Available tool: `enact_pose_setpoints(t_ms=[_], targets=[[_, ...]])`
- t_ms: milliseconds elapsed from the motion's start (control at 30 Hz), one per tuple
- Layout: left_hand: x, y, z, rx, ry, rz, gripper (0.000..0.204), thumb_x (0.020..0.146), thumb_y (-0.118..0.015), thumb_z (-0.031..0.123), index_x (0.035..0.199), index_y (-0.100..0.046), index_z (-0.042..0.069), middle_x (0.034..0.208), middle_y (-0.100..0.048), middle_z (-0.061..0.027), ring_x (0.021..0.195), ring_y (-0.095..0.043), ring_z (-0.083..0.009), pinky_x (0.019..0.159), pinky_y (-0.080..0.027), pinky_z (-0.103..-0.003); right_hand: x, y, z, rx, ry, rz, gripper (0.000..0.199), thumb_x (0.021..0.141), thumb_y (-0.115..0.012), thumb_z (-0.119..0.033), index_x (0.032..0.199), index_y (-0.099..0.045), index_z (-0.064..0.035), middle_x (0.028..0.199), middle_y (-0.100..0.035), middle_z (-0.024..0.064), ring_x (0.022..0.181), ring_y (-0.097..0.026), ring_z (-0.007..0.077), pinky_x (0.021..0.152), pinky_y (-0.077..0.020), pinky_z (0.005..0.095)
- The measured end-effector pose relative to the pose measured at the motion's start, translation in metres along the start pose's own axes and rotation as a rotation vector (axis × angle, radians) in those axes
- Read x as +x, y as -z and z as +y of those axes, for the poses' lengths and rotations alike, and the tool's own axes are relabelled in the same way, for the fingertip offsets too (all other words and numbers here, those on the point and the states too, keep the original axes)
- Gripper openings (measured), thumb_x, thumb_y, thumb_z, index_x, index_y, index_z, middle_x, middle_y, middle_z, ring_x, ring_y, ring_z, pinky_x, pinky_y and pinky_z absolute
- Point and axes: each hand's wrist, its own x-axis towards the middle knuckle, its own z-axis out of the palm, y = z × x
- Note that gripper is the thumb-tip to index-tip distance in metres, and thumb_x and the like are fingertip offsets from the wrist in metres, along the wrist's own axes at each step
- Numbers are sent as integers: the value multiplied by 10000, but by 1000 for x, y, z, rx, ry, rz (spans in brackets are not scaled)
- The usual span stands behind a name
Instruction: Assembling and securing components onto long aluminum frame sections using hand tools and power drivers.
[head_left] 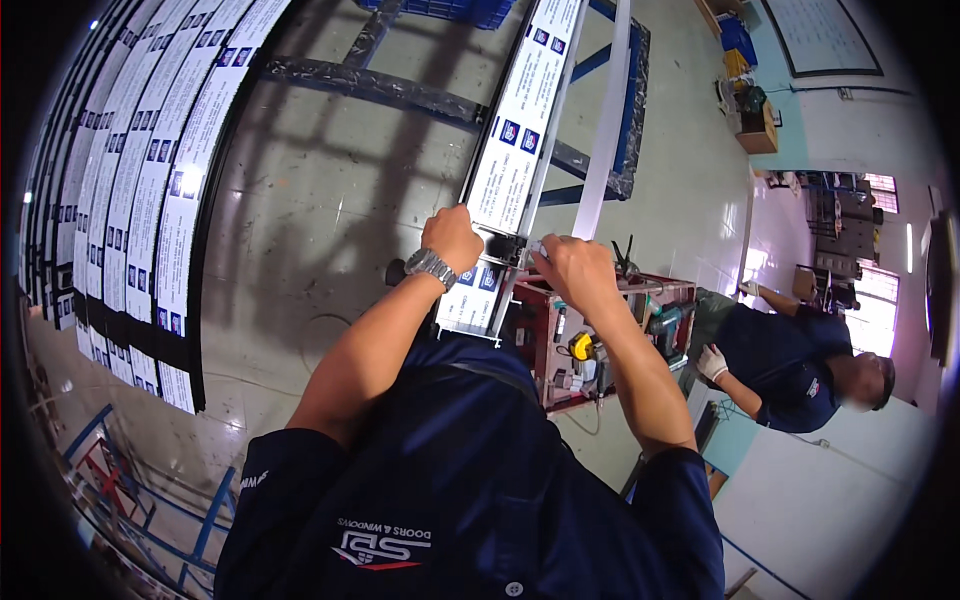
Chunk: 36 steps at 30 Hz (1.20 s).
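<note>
A long profile (508, 160) covered in white printed protective film runs away from my body. Across it, between my hands, sits a dark fitting (500, 246). My left hand (452, 240), with a metal watch (430, 268) on its wrist, is closed at the profile's left edge beside the fitting; its fingertips are hidden. On the other side, my right hand (580, 272) is closed, with a small whitish piece at its fingertips that I cannot identify. The near end of the profile reaches close to my waist.
Many film-covered profiles (175, 200) are stacked at left. A wrapped rack frame (375, 85) stands beyond the profile. At right, a red tool cart (660, 285) carries a yellow tape measure (582, 346) and a teal power tool (664, 322). A gloved co-worker (790, 365) stands past it.
</note>
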Motion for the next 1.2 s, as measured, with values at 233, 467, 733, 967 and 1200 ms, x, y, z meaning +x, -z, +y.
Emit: enact_pose_setpoints(t_ms=[233,467,733,967,1200], targets=[[-2,0,2,-9,-14,24,242,773,-628,89,980,-646,-36,959,-687,-270,921,-668,-431,872,-519,-488,19,-1,-5,-209,71,-125,215,861,-617,-254,753,-674,-77,686,-683,121,639,-697,294,559,-545,406],[2,5,0,-22,-21,34,271,760,-623,101,982,-640,-54,898,-677,-301,896,-659,-463,856,-526,-505,52,23,-13,-288,171,-351,178,846,-569,-140,789,-737,-120,763,-722,103,757,-729,271,645,-565,373],[1,6,1,-46,-1,9,314,758,-614,85,1024,-633,-81,896,-674,-301,894,-659,-459,858,-525,-494,67,35,-21,-280,246,-500,133,812,-612,-137,845,-731,-88,846,-725,127,798,-727,289,686,-581,384],[0,5,1,-19,-7,6,348,759,-623,93,1058,-629,-85,889,-677,-294,883,-661,-459,850,-526,-495,85,42,-26,-298,252,-666,169,851,-598,-114,899,-759,-96,951,-743,120,894,-730,265,744,-581,377],[0,7,5,-39,-5,-2,307,767,-627,100,1013,-621,-83,864,-670,-307,861,-660,-466,845,-522,-508,90,41,-34,-300,248,-693,180,844,-606,-125,927,-762,-90,950,-742,129,894,-730,273,741,-584,390]])
